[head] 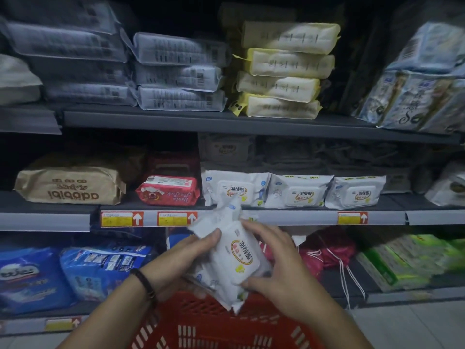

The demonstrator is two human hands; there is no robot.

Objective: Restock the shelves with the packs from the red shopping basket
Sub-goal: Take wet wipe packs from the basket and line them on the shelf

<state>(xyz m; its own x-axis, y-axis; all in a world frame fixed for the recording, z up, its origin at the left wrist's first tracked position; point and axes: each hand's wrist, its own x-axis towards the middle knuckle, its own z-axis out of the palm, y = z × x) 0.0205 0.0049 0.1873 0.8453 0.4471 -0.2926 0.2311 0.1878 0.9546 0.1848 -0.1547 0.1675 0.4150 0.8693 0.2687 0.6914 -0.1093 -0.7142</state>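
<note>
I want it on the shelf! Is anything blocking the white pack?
Nothing visible stands between the white pack and the middle shelf; three matching packs already sit at its front edge, with room above them.

Top shelf [226, 119]: two stacks of grey-blue flat packs [176, 71], one stack of yellow packs [284, 71], pale patterned packs [422, 96] at right.
Middle shelf [276, 217]: brown pack [70, 185], red pack [168, 190], three white wipe packs [297, 192] side by side; price tags [122, 219] on front edge.
Bottom shelf [337, 280]: blue packs [100, 268], red drawstring bags [327, 250], green packs [402, 260].
</note>
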